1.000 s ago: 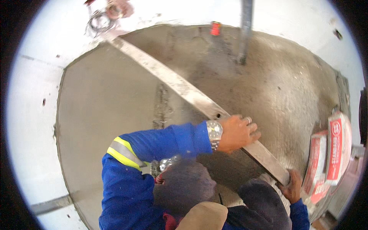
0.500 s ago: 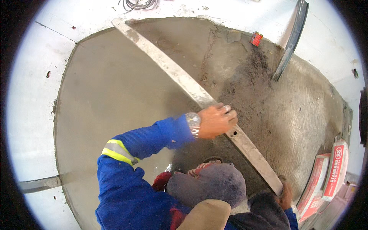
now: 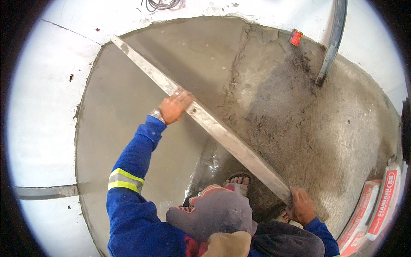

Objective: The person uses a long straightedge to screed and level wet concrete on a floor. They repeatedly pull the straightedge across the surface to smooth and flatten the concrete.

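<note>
A long, pale metal straightedge (image 3: 233, 141) lies slantwise across the floor, from the far left wall edge to near my knees. My left hand (image 3: 176, 106), with a watch at the wrist, is closed over it beyond the middle. At the near end my right hand (image 3: 302, 205) grips the same bar. Smooth, wet grey mortar (image 3: 128, 132) spreads to the left of the bar and beneath its far part. Loose, dark, crumbly mortar (image 3: 278, 98) lies on the right side. I am crouching, with a grey-clad knee (image 3: 222, 214) below the bar.
A small red can (image 3: 295, 37) stands near the far wall. Beside it a dark metal channel (image 3: 332, 47) leans against the white wall. Red-and-white paper sacks (image 3: 385, 201) are at the right, near rough bare floor (image 3: 342, 137). A cable coil (image 3: 162, 4) lies at the top.
The straightedge has shifted left and its far end has swung toward the left wall. My left hand has moved far left along with it; my right hand has moved slightly left and up.
</note>
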Demonstrator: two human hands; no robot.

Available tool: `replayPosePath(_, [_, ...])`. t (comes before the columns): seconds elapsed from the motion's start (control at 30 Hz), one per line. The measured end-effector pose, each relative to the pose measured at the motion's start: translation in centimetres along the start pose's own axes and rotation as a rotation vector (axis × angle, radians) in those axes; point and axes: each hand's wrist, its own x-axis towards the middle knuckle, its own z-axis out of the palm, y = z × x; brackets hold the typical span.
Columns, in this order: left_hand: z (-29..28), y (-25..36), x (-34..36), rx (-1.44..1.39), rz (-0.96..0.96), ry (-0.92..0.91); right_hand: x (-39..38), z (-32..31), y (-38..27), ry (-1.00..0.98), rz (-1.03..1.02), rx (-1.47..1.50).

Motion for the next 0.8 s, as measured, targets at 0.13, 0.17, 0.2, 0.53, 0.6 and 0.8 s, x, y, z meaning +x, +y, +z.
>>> replayPosePath(0.13, [-0.2,-4.0,-0.7,-0.145,-0.07,-0.021,-0.8,0.0,0.6,-0.017,0.003,0.013])
replayPosePath(0.17, [-0.1,-4.5,-0.7,-0.129,-0.081,-0.061,-0.9,0.1,0.8,-0.043,0.007,0.003])
replayPosePath(0.2, [0.1,-4.9,-0.6,-0.114,-0.091,-0.1,-0.8,0.2,0.9,-0.069,0.011,-0.007])
replayPosePath(0.53, [3.7,-13.8,-2.1,0.007,-0.348,-0.309,8.0,-2.3,-6.9,-0.142,-0.081,0.255])
replayPosePath(0.6, [5.8,-17.1,-3.2,0.118,-0.345,-0.22,10.4,-1.5,-8.5,-0.086,-0.148,0.215])
replayPosePath(0.8, [9.3,-21.5,-3.5,0.075,-0.35,-0.166,15.7,-0.6,-13.3,-0.081,-0.083,0.186])
